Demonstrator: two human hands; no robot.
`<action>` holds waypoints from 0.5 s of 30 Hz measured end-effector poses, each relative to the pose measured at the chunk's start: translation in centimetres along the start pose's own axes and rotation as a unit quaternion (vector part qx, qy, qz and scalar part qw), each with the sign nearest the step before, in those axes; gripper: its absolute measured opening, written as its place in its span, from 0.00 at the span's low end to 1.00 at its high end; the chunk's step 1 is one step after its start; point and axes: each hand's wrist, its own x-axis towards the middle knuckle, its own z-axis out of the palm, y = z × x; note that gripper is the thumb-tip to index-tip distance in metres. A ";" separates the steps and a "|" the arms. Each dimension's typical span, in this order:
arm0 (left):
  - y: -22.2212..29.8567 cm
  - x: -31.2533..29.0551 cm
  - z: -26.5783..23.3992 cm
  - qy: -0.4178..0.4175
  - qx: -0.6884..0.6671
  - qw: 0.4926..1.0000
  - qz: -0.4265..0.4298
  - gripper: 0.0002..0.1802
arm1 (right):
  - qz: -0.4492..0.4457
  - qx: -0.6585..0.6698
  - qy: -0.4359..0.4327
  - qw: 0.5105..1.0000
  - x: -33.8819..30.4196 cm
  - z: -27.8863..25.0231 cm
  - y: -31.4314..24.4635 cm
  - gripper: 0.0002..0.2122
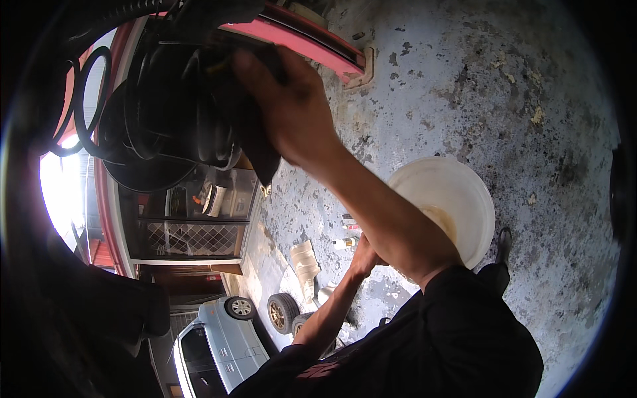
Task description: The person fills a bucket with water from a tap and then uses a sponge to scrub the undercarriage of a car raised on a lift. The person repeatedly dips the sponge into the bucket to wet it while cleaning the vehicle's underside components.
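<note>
My right hand [292, 109] reaches up to dark suspension parts with a coil spring [142, 109]. Its fingers are curled and slightly blurred, against a dark cloth-like piece [261, 152] that hangs down below them to a pointed corner. The shade there makes it hard to see where the piece ends and the parts begin. Lower down, my left hand [364, 257] is mostly covered by my right forearm; its fingers are out of sight. Beneath my right forearm, on the floor, stands a round white tub [478, 199] with some brownish liquid [440, 219] in it.
A red lift post base [332, 53] is bolted to the worn grey floor [531, 146]. Small bottles [344, 243], a beige mat [304, 268] and loose wheels [283, 313] lie beyond my left arm. A light blue car [229, 345] and a glass cabinet [229, 192] stand farther off.
</note>
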 end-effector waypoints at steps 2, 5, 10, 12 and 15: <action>-0.4 -0.1 -0.2 0.002 0.001 1.000 0.000 0.29 | -0.021 -0.044 -0.013 0.999 -1.9 -1.0 2.2 0.11; -0.2 -0.1 -0.4 0.006 -0.002 1.000 -0.004 0.29 | -0.018 -0.022 -0.025 0.999 -0.9 -0.8 1.7 0.10; -0.1 0.7 -0.8 -0.004 0.011 1.000 -0.001 0.29 | -0.072 -0.034 -0.002 0.997 -0.7 -1.2 1.7 0.09; -0.2 0.5 -0.9 0.002 0.024 1.000 0.014 0.28 | -0.116 -0.107 -0.022 0.987 -0.9 -1.4 2.3 0.09; 3.1 1.3 0.2 0.011 -0.020 0.993 -0.112 0.28 | -0.050 -0.100 -0.037 0.993 1.7 -1.4 0.0 0.09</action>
